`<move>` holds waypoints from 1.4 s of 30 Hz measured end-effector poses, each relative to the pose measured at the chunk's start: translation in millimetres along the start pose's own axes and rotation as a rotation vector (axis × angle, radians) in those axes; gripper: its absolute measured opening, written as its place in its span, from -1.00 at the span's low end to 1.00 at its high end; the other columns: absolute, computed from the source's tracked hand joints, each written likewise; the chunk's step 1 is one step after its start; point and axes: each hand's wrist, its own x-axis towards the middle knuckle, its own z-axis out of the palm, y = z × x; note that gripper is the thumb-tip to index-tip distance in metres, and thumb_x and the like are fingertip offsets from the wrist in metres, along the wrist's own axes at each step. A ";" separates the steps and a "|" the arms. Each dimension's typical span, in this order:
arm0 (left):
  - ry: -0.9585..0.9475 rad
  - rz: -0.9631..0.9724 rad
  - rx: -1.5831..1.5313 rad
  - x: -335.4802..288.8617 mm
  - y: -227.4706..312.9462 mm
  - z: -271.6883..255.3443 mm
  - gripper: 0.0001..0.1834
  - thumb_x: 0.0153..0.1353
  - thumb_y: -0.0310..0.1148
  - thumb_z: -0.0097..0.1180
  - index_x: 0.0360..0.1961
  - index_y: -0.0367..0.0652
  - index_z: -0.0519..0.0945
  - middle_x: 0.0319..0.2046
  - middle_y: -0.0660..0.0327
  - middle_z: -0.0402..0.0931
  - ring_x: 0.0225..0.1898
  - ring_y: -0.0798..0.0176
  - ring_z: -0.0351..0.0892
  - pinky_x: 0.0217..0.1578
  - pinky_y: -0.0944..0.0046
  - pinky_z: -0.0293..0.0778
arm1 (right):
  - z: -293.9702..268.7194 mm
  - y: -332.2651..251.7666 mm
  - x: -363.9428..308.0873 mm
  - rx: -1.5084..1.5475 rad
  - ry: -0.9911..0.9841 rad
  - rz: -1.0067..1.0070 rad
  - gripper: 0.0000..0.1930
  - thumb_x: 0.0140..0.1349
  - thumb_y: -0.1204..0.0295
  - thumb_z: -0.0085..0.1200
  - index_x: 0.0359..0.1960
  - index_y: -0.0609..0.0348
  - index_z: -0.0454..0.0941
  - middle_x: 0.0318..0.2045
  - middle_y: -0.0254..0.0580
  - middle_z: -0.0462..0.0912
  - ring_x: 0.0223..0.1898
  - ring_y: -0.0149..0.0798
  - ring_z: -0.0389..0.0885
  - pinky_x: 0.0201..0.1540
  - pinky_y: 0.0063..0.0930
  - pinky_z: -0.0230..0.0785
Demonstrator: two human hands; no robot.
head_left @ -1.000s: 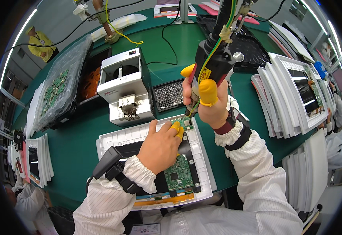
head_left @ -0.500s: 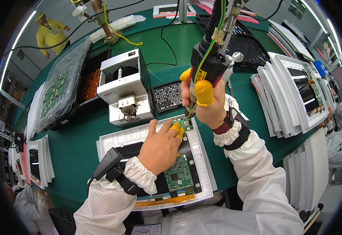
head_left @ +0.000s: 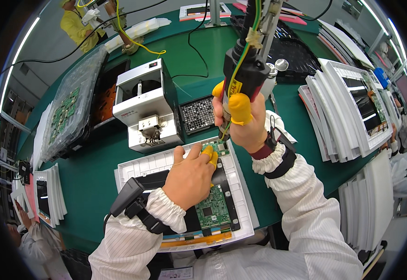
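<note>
Left hand (head_left: pixel 189 181) lies palm down, fingers slightly apart, on a white-framed panel (head_left: pixel 242 205); right hand (head_left: pixel 249 129) grips a black power driver (head_left: pixel 246 70).
Past the far left corner of the smooth green bench (head_left: pixel 89 182), a person in yellow (head_left: pixel 78 30) is partly cut off at the top; crinkled clear plastic (head_left: pixel 84 74) sits along the left edge. Rightward stands a boxy white machine (head_left: pixel 132 123). The panel lies at the near edge, its small circuit board (head_left: pixel 222 148) partly hidden by yellow-covered fingertips (head_left: pixel 213 158). Whether the driver's tip (head_left: pixel 223 135) touches it cannot be told. Along the right edge lean stacked white frames (head_left: pixel 323 123).
</note>
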 end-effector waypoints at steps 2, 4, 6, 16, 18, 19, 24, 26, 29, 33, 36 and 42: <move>-0.012 0.003 -0.023 1.3 0.4 -2.8 -0.81 -0.03 -0.36 0.14 -0.36 -0.14 0.66 -0.27 0.23 0.53 0.07 0.15 0.31 -0.01 -0.01 0.09 | 1.0 -0.9 1.8 -0.039 0.004 -0.018 -0.59 0.33 0.14 -0.01 -0.11 0.31 0.38 -0.52 -0.23 0.49 -0.59 -0.46 0.46 -0.55 -0.64 0.35; -0.023 -0.005 -0.042 1.0 0.0 -3.2 -0.78 -0.06 -0.38 0.17 -0.33 -0.19 0.66 -0.26 0.21 0.54 0.04 0.15 0.33 -0.03 0.00 0.11 | 3.4 -1.1 0.9 -0.022 0.031 -0.007 -0.62 0.34 0.16 -0.03 -0.12 0.31 0.39 -0.52 -0.24 0.49 -0.59 -0.46 0.46 -0.55 -0.65 0.34; -0.020 -0.007 -0.037 0.7 -0.2 -1.8 -0.77 -0.04 -0.39 0.15 -0.31 -0.20 0.66 -0.27 0.22 0.54 0.01 0.17 0.33 -0.05 0.02 0.12 | 5.0 -1.3 0.6 -0.004 0.054 0.005 -0.65 0.35 0.19 -0.05 -0.13 0.30 0.39 -0.52 -0.24 0.48 -0.59 -0.46 0.46 -0.55 -0.65 0.34; -0.002 -0.012 -0.045 -3.5 -1.2 2.9 -0.81 -0.03 -0.39 0.13 -0.35 -0.17 0.64 -0.30 0.23 0.52 0.01 0.14 0.34 -0.04 0.02 0.14 | 12.8 -10.9 15.4 0.146 0.092 0.018 -0.55 0.28 0.14 0.11 -0.10 0.35 0.41 -0.56 -0.35 0.48 -0.62 -0.56 0.42 -0.56 -0.71 0.29; -0.010 -0.008 -0.056 -4.4 -1.3 3.8 -0.81 -0.03 -0.38 0.13 -0.36 -0.17 0.64 -0.31 0.23 0.51 0.01 0.15 0.34 -0.04 0.02 0.14 | 20.7 -6.6 30.3 0.278 0.096 -0.067 -0.59 0.30 0.18 0.09 -0.11 0.35 0.42 -0.55 -0.30 0.48 -0.62 -0.52 0.41 -0.56 -0.69 0.28; -0.003 -0.005 -0.051 -3.5 -0.7 3.7 -0.81 -0.03 -0.38 0.13 -0.35 -0.17 0.64 -0.31 0.24 0.51 0.00 0.15 0.34 -0.04 0.02 0.14 | 26.4 -3.5 38.5 0.312 0.104 -0.120 -0.61 0.31 0.20 0.08 -0.11 0.35 0.42 -0.55 -0.28 0.48 -0.62 -0.51 0.41 -0.57 -0.68 0.27; 0.030 -0.003 -0.070 -3.5 -2.2 7.5 -0.78 0.00 -0.38 0.09 -0.30 -0.18 0.65 -0.30 0.26 0.50 -0.04 0.17 0.36 -0.06 0.03 0.15 | 39.6 27.7 56.3 0.179 0.079 -0.106 -0.75 0.26 0.39 0.08 -0.14 0.32 0.43 -0.55 -0.33 0.49 -0.62 -0.55 0.42 -0.57 -0.69 0.30; 0.041 -0.008 -0.065 -4.0 -2.3 8.5 -0.77 0.00 -0.39 0.09 -0.29 -0.18 0.65 -0.31 0.25 0.50 -0.04 0.17 0.36 -0.06 0.04 0.15 | 41.1 36.4 55.3 0.147 0.070 -0.062 -0.76 0.24 0.42 0.11 -0.15 0.30 0.44 -0.54 -0.35 0.50 -0.61 -0.58 0.43 -0.57 -0.70 0.32; 0.051 -0.004 -0.061 -4.1 -3.4 9.5 -0.75 0.00 -0.40 0.08 -0.27 -0.19 0.64 -0.31 0.25 0.50 -0.05 0.18 0.37 -0.07 0.04 0.15 | 37.5 46.2 52.1 0.025 0.017 -0.083 -0.59 0.35 0.17 -0.02 -0.09 0.37 0.41 -0.51 -0.23 0.49 -0.58 -0.44 0.46 -0.52 -0.63 0.35; 0.047 0.007 -0.054 -5.5 -5.5 9.1 -0.74 0.00 -0.39 0.08 -0.26 -0.18 0.64 -0.31 0.27 0.50 -0.06 0.18 0.37 -0.08 0.05 0.15 | 41.5 50.8 52.5 0.083 0.030 -0.085 -0.58 0.35 0.16 -0.01 -0.09 0.37 0.41 -0.51 -0.24 0.49 -0.58 -0.45 0.46 -0.53 -0.63 0.35; 0.057 0.012 -0.049 -4.6 -5.5 10.7 -0.75 0.00 -0.38 0.08 -0.26 -0.18 0.64 -0.31 0.27 0.50 -0.06 0.19 0.37 -0.09 0.05 0.14 | 37.2 52.7 53.3 0.046 0.022 -0.081 -0.59 0.35 0.16 -0.01 -0.09 0.36 0.41 -0.51 -0.24 0.50 -0.58 -0.46 0.46 -0.52 -0.64 0.35; 0.054 0.017 -0.042 -5.0 -5.5 8.5 -0.71 0.01 -0.38 0.08 -0.21 -0.21 0.62 -0.30 0.26 0.50 -0.07 0.18 0.37 -0.10 0.05 0.14 | 39.3 51.5 53.1 -0.001 0.019 -0.082 -0.61 0.34 0.18 0.02 -0.11 0.34 0.41 -0.51 -0.25 0.49 -0.58 -0.47 0.45 -0.52 -0.65 0.34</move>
